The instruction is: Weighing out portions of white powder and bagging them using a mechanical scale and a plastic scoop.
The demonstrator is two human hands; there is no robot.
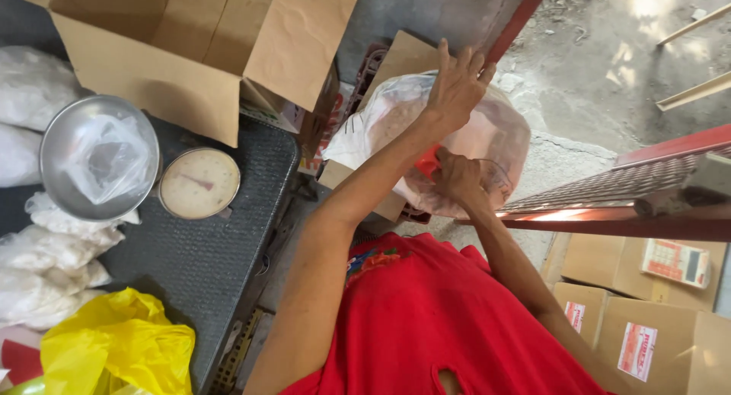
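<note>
Head view, looking down past a red shirt (pixel 442 319); left hand (pixel 457 83) stretched forward, fingers spread and flat on the top of a large clear plastic bag (pixel 495 136), pressing its rim, not closed round anything; right hand (pixel 457 178) lower, just below the left, fingers curled tight about a red handle (pixel 428 163) of what looks like a scoop, its bowl sunk inside the bag and blurred by the plastic; hands near each other but apart; the bag sits on stacked cardboard (pixel 396 60) and a red crate (pixel 369 68), between a dark table (pixel 205 258) and a red metal rail (pixel 609 224). On the table: a dial scale (pixel 199 183) beside a metal bowl (pixel 99 157) lined with a thin clear bag; an open cardboard box (pixel 190 45) behind them; white filled bags (pixel 46 250) along the left edge; a yellow plastic bag (pixel 118 345) at the near corner. Lower right: closed cartons (pixel 647 326) with labels, a calculator (pixel 676 262) resting on one.
</note>
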